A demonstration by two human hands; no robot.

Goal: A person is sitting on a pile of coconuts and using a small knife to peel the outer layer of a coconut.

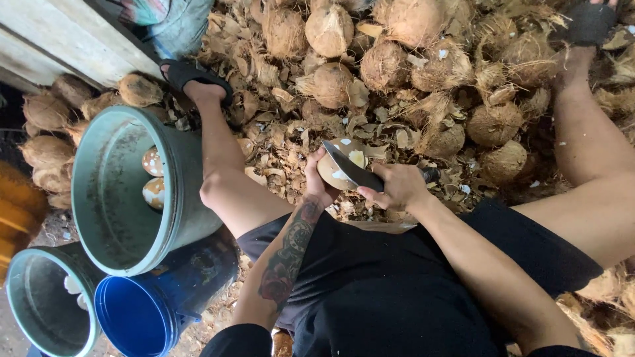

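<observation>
My left hand (316, 180) cups a partly peeled coconut (342, 165), pale with brown patches, just above my lap. My right hand (397, 187) grips the handle of a knife (352, 166). Its dark blade lies across the top of the coconut, pointing up and left. White shavings cling to the shell. My legs spread to either side, feet in black sandals.
A heap of husked brown coconuts (387, 63) and husk scraps fills the ground ahead. At left stands a grey-green bucket (169, 211) holding two peeled coconuts (153, 177). Below it are a blue bucket (132, 317) and another grey bucket (40, 304). A wooden plank (73, 39) runs top left.
</observation>
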